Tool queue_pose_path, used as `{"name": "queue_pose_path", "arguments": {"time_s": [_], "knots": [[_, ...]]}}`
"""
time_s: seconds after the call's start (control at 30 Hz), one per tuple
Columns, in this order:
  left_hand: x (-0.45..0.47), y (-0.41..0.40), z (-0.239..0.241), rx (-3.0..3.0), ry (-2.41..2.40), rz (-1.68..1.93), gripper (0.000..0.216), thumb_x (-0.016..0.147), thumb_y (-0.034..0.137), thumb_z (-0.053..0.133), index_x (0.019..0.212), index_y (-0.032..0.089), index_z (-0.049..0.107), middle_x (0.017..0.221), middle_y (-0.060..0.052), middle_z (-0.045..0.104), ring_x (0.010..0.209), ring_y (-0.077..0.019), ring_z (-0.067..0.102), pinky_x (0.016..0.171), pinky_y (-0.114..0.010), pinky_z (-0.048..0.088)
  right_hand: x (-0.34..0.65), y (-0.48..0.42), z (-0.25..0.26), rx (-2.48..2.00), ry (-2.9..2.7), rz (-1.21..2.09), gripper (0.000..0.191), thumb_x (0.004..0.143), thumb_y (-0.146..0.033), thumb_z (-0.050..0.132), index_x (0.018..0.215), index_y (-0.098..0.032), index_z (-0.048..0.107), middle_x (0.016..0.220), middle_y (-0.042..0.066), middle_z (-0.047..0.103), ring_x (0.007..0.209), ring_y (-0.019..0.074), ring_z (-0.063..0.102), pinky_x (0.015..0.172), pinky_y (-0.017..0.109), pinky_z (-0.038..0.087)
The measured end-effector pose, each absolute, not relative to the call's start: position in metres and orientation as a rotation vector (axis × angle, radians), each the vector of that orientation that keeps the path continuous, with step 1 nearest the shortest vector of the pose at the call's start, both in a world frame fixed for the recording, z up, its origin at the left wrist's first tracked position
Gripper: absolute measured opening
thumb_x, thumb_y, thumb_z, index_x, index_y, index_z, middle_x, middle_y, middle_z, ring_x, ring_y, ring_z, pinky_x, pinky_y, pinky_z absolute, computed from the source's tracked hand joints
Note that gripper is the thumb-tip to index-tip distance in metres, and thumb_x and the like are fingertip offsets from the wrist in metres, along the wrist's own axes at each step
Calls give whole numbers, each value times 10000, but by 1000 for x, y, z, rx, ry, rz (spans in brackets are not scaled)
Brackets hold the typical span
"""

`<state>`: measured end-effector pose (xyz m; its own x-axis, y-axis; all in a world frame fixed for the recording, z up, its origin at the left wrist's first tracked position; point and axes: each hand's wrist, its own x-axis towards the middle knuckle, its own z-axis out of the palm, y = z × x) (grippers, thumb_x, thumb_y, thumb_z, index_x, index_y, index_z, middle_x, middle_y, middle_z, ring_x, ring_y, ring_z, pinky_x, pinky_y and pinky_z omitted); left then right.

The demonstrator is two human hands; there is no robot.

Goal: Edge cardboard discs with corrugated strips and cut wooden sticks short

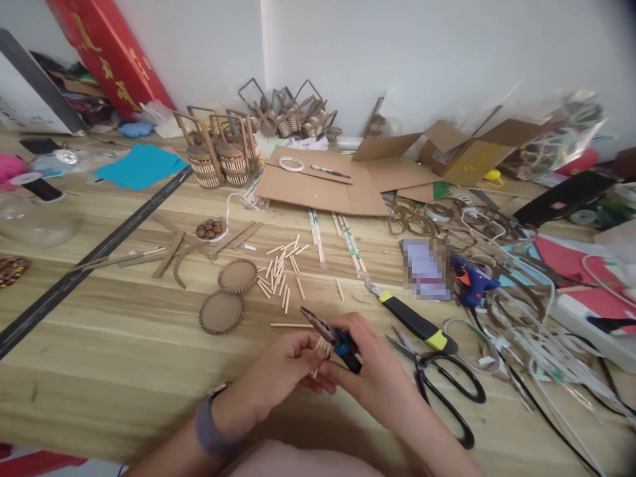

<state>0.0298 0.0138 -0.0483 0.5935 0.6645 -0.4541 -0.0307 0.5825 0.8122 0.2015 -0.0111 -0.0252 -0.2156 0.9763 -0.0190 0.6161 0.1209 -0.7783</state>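
Note:
Several short wooden sticks [324, 346] are pinched in my left hand [293, 364], which wears a purple wristband. My right hand [365, 358] is closed around pliers [342, 341] with dark handles, their jaws pointing up and left above the sticks. The fingertips of both hands meet near the sticks. Just beyond them a longer wooden stick [291, 325] lies on the table. Farther off is a scattered pile of cut sticks [278, 271]. Left of the pile lie two round cardboard discs [222, 312] with braided rims, one overlapping or touching the other.
At right are a utility knife [410, 318], black-handled scissors [422, 364], a blue glue gun [472, 278] and tangled cords. Small woven baskets [205, 165] stand at the back beside flat cardboard [318, 182]. A dark strip [99, 252] crosses the left side, near a bowl of nuts [209, 229].

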Motion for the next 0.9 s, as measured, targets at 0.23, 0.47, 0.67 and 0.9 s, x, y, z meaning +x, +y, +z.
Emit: {"name": "queue_pose_path", "arguments": {"time_s": [0.23, 0.47, 0.67, 0.9], "knots": [[33, 16, -54, 801, 857, 558, 544, 678, 643, 768, 840, 143, 626, 692, 9, 630, 609, -120, 592, 604, -226, 458, 194, -21, -42, -1588, -1696, 798, 395, 767, -173, 684, 1147, -245, 605, 1058, 40, 708, 958, 238, 666, 853, 361, 519], [37, 17, -57, 726, 777, 608, 478, 674, 565, 816, 811, 131, 670, 689, 12, 592, 584, -96, 500, 569, -204, 381, 188, -29, -55, -1613, -1562, 867, 488, 710, -177, 721, 1177, -269, 613, 1031, 26, 709, 933, 245, 679, 863, 391, 534], [38, 14, -55, 702, 737, 618, 453, 658, 540, 836, 788, 126, 705, 689, -7, 621, 618, -114, 521, 585, -209, 356, 188, -31, -63, -1560, -1553, 871, 546, 711, -186, 753, 1220, -298, 588, 1101, 24, 669, 1017, 236, 648, 906, 368, 517], [34, 13, -51, 858, 792, 614, 473, 729, 603, 737, 743, 136, 658, 652, 3, 612, 592, -120, 504, 601, -229, 376, 197, -28, -59, -1542, -1534, 1023, 521, 752, -294, 749, 1238, -251, 567, 1036, 39, 681, 880, 221, 660, 776, 331, 538]]}}
